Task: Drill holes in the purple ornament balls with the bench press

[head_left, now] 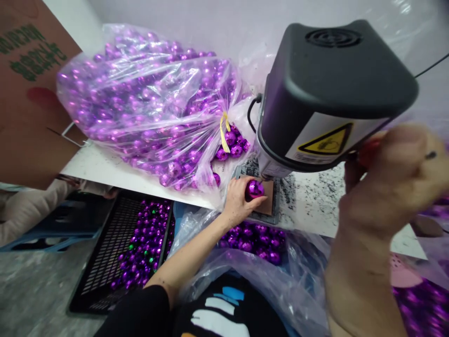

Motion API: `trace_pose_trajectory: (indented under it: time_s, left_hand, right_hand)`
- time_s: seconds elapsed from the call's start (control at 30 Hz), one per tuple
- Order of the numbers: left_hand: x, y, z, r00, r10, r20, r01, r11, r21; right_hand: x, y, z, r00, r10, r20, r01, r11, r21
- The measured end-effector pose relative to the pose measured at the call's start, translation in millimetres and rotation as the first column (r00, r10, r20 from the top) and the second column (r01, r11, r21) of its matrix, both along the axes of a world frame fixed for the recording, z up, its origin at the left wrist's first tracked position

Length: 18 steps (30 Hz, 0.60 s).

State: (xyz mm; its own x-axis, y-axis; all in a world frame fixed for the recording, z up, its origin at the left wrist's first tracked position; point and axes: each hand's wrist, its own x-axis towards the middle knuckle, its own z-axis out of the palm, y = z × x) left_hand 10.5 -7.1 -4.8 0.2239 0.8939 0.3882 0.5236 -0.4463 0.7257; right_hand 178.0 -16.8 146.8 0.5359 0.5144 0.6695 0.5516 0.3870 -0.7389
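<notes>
My left hand (237, 199) grips a shiny purple faceted ball (256, 188) between thumb and fingers. The ball rests over a brown block (269, 199) set on the grey metal base (275, 215) of a black bench drill press (343, 79). The drill's lower end sits right beside the ball's top; whether they touch I cannot tell. At the right, large and slightly blurred, my right hand (389, 182) is closed around the machine's lever, whose red part (370, 150) shows between the fingers.
A tied clear bag of purple balls (140, 103) lies on the white table (312, 206). More balls (252, 241) fill an open plastic bag at my lap. A black crate (94, 271) with purple and green balls stands lower left, near a cardboard box (31, 117) and another person's sleeve (38, 210).
</notes>
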Motion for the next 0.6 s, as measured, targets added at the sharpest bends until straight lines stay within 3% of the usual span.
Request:
trace_pose_trajectory:
  time_s: [0.1,0.2,0.27,0.37,0.43,0.5,0.6]
  left_hand:
    - [-16,-24,9.1,0.999,-0.033,0.006,0.033,0.997,-0.064]
    - [-32,-50,15.9,0.976,-0.182,-0.12,0.168,0.979,-0.114]
    - [-40,-54,19.8,0.948,-0.258,-0.185,0.24,0.964,-0.115]
    - [-57,-29,26.1,0.941,-0.234,-0.246,0.231,0.972,-0.042]
    - [-73,0,29.2,0.928,-0.082,-0.363,0.104,0.994,0.041]
    - [-88,29,30.0,0.863,0.048,-0.503,-0.005,0.996,0.087]
    - [-104,55,28.1,0.773,0.002,-0.634,0.042,0.998,0.054]
  right_hand:
    - [1,23,18.0,0.995,0.096,-0.021,-0.094,0.994,0.054]
    - [2,33,18.7,0.99,0.139,-0.034,-0.135,0.985,0.107]
    - [2,33,16.5,0.988,0.146,-0.05,-0.138,0.98,0.142]
    - [2,30,15.1,0.987,0.15,-0.059,-0.14,0.98,0.142]
    - [2,28,15.6,0.987,0.153,-0.059,-0.146,0.984,0.105]
    - [2,27,16.2,0.985,0.156,-0.069,-0.152,0.986,0.065]
    - [3,27,16.0,0.986,0.155,-0.054,-0.152,0.986,0.061]
